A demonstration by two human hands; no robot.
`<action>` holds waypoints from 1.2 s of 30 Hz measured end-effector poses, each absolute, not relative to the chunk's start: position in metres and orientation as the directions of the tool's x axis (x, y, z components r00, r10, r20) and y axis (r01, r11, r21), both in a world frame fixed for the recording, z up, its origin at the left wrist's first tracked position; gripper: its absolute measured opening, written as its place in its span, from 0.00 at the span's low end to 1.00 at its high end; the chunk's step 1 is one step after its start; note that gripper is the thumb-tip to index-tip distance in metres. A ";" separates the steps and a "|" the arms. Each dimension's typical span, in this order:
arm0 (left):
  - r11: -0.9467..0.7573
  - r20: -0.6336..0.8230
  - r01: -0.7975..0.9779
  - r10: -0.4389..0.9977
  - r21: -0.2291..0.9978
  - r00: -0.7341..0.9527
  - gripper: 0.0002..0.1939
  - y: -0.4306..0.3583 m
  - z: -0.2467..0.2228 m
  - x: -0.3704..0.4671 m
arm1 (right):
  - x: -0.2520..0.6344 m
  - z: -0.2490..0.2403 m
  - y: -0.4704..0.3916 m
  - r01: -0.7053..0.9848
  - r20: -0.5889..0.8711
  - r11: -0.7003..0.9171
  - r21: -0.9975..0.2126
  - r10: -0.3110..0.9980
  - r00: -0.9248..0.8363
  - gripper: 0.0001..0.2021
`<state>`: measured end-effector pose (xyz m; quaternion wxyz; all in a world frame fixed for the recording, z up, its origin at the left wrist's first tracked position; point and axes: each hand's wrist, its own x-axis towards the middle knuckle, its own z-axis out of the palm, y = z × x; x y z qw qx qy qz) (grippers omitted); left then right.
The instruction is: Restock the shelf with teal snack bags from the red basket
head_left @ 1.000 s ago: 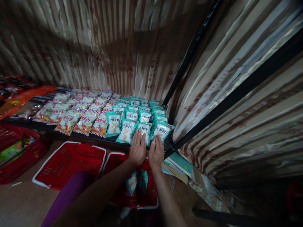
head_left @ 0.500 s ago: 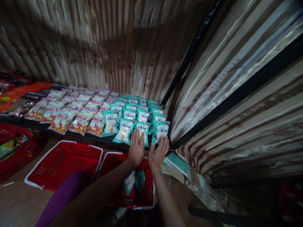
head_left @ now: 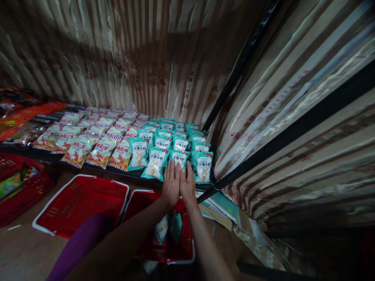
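Note:
Several teal-and-white snack bags stand in rows at the right end of a dark shelf. My left hand lies with straight fingers against the lower front of one teal snack bag in the front row. Beside it, my right hand has its fingers stretched out at the right side of the same bag. The two hands almost touch, and they cover the bag's lower part. To the right of my fingers stands another teal snack bag.
White-and-orange snack bags fill the shelf to the left. Below are a red basket and a second red basket with a couple of teal bags inside. A black post and striped curtain border the right side.
My right hand has moved left from the rightmost front bag to beside my left hand. My left hand stays at the same bag. The view has shifted slightly.

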<state>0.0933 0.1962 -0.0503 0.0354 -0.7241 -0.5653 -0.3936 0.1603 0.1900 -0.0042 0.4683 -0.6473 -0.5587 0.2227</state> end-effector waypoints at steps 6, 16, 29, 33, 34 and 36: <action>-0.361 0.607 0.834 0.794 0.417 0.040 0.26 0.205 -0.047 0.094 | 0.158 -0.011 0.205 0.438 0.298 0.138 -0.888 0.899 0.321 0.33; -0.374 0.659 0.845 0.751 0.383 0.034 0.33 0.203 -0.045 0.095 | 0.153 0.008 0.222 0.509 0.216 0.010 -0.860 0.913 0.347 0.34; -0.266 0.667 0.910 0.745 0.318 -0.015 0.29 0.217 -0.038 0.105 | 0.152 0.033 0.251 0.512 0.141 -0.063 -0.857 0.926 0.350 0.37; -0.251 0.680 0.917 0.733 0.309 -0.028 0.28 0.218 -0.040 0.105 | 0.152 0.032 0.258 0.468 0.115 -0.075 -0.880 0.924 0.363 0.38; -0.246 0.682 0.919 0.731 0.308 -0.033 0.27 0.218 -0.040 0.105 | 0.152 0.031 0.260 0.458 0.109 -0.075 -0.886 0.925 0.364 0.39; -0.245 0.681 0.920 0.731 0.307 -0.033 0.27 0.217 -0.039 0.105 | 0.153 0.030 0.261 0.442 0.106 -0.075 -0.894 0.923 0.370 0.39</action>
